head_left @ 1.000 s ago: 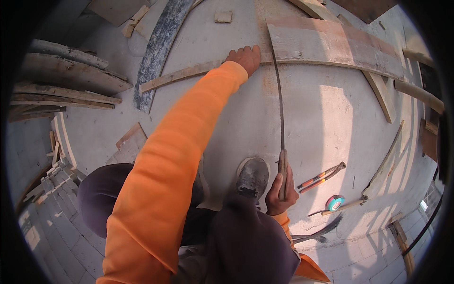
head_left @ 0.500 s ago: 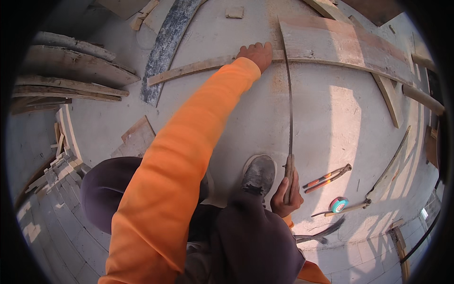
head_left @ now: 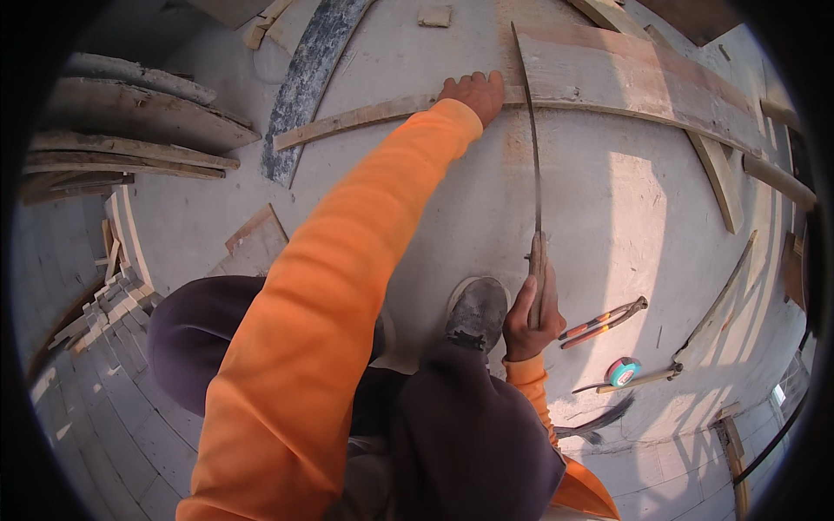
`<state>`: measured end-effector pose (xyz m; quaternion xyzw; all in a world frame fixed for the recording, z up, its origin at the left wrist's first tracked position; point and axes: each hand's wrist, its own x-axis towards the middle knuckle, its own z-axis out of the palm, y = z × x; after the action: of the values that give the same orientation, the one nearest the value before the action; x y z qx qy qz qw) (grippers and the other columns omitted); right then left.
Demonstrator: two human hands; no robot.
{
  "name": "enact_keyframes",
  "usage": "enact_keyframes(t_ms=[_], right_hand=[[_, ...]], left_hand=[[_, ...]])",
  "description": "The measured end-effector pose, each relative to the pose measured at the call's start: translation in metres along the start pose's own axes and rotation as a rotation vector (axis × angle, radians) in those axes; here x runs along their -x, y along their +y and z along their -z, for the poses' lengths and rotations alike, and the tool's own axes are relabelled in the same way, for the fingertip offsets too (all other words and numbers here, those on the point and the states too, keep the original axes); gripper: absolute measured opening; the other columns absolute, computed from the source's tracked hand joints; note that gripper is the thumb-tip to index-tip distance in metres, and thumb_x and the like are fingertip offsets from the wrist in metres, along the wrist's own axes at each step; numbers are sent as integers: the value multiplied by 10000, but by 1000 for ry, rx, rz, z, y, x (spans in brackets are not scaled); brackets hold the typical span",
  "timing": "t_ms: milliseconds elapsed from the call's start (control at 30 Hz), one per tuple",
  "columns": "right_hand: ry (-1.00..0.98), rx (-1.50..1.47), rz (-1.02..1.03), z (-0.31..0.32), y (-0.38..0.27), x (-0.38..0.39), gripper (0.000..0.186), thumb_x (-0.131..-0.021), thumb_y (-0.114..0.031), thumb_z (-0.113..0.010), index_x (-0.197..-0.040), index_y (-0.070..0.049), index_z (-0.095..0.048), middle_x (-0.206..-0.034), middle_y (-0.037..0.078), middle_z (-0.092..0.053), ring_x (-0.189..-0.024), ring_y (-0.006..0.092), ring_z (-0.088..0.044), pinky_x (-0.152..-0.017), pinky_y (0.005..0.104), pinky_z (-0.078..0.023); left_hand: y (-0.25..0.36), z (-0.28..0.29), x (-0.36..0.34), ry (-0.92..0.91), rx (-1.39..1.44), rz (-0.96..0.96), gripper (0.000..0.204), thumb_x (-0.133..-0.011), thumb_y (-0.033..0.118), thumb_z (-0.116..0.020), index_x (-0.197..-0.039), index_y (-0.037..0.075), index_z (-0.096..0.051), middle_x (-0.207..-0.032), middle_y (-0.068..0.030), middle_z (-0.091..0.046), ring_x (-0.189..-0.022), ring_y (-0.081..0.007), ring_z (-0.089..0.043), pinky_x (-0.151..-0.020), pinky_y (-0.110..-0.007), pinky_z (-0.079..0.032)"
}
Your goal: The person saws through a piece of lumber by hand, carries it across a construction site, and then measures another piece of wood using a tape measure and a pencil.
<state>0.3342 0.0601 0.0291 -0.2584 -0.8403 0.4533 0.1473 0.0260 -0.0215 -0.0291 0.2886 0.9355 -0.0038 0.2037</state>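
Note:
My left hand (head_left: 473,91) is closed over a long narrow wooden strip (head_left: 366,114), which reaches across the dark mottled board (head_left: 309,71) on the left and along the edge of a wide pale board (head_left: 627,76). My right hand (head_left: 532,314) grips the wooden handle (head_left: 538,267) of a saw, whose long thin blade (head_left: 536,174) crosses the strip just right of my left hand, beside the wide board's end. Orange-handled pincers (head_left: 599,325), a turquoise tape measure (head_left: 622,372) and a hammer (head_left: 644,379) lie on the floor to the right of my right hand.
Warped planks (head_left: 152,117) are stacked at the left, small offcuts (head_left: 113,317) lower left. A reddish board piece (head_left: 255,230) lies near my left knee. Timber pieces (head_left: 717,182) and a dark bundle of wire (head_left: 595,417) lie right. My shoe (head_left: 478,311) stands on the concrete floor.
My right hand has pushed the saw forward, away from my body, so the handle and blade tip sit higher in the picture. My left hand stays on the strip.

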Motion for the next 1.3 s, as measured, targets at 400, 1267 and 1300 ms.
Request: enact_keyframes(t_ms=[400,1267,1300], right_hand=[[28,5,8,25,4,32,328,-968,-54,-580,-1259,93,-618,-1094,258,-715,-925,282,-745,-779,319,-570],[21,-13,-15,30,-18,26,336,-973,-65,-552,-1242,128,-609,-1125,250,-711,-992,277,-730,-839,326,-562],[-3,-28,-34,18,-7,11,339,-972,-66,-555,-1248,124,-606,-1127,251,-710,-986,277,-731,-834,328,-563]], left_hand=[[4,0,-9,-22,25,-36,223,-950,128,-582,-1099,2,-473,-1108,-229,-638,-1060,-379,-640,-894,-516,-500],[0,0,-15,-57,28,-49,268,-942,157,-609,-1111,6,-466,-1113,-230,-640,-1053,-386,-645,-873,-511,-512],[-3,2,-15,-50,22,-36,271,-942,159,-610,-1115,6,-468,-1114,-228,-640,-1053,-384,-646,-874,-513,-511]])
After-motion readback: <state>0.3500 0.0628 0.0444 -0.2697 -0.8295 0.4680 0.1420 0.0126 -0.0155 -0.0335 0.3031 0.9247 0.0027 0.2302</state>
